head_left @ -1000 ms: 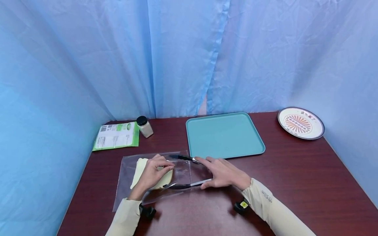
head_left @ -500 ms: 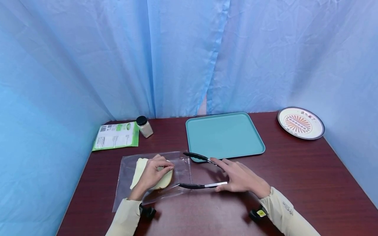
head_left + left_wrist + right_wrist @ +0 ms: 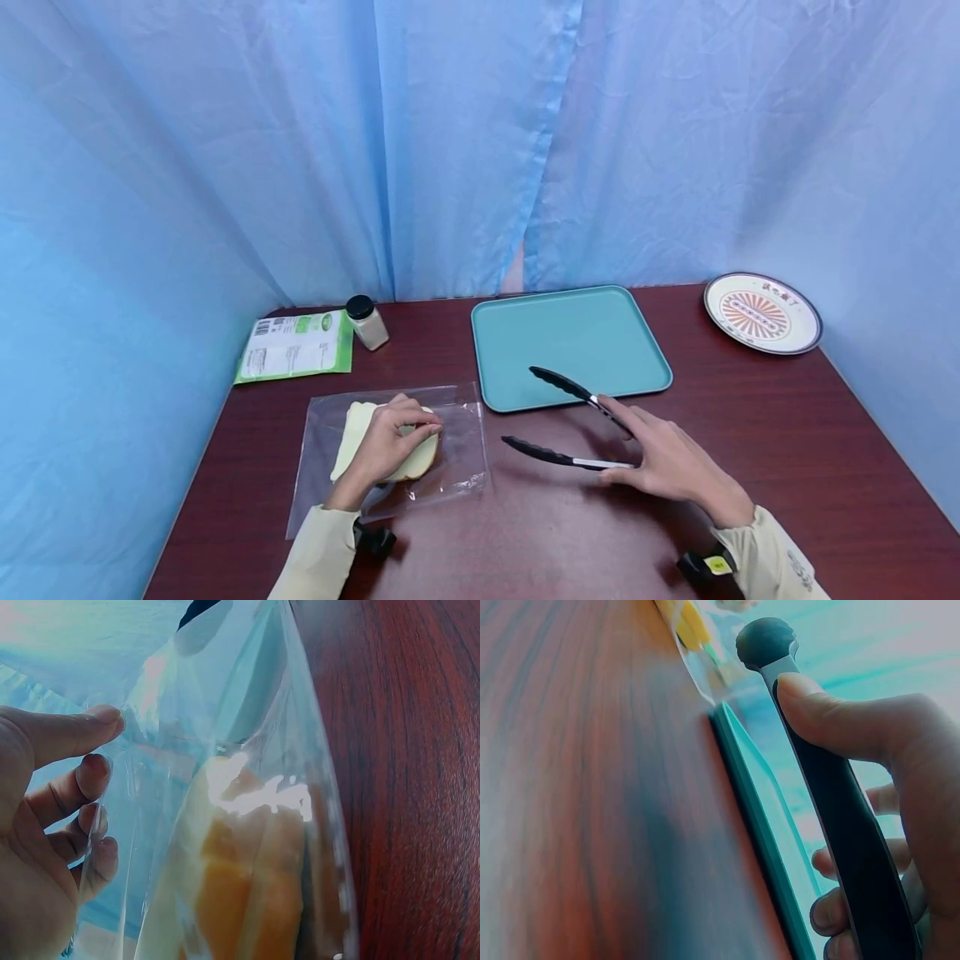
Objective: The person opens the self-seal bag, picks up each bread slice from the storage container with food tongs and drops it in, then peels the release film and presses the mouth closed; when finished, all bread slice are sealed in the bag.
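A clear plastic bag lies on the table with sliced bread inside. My left hand pinches the bag's upper layer above the bread; the left wrist view shows the lifted film and bread crusts beneath it. To the right, my right hand holds black-tipped tongs, thumb on one arm and fingers on the other. The tongs are spread wide, with nothing between their tips. One tip hangs over the teal tray's near edge. In the right wrist view, the thumb presses the tongs' black handle.
A teal tray lies at the back middle. A green and white packet and a black-lidded jar sit at the back left. A patterned plate is at the far right, near the blue curtain.
The tongs have come out of the bag's mouth and moved right with my right hand, staying spread. The bag's opening has sunk flatter. My left hand has kept its place.
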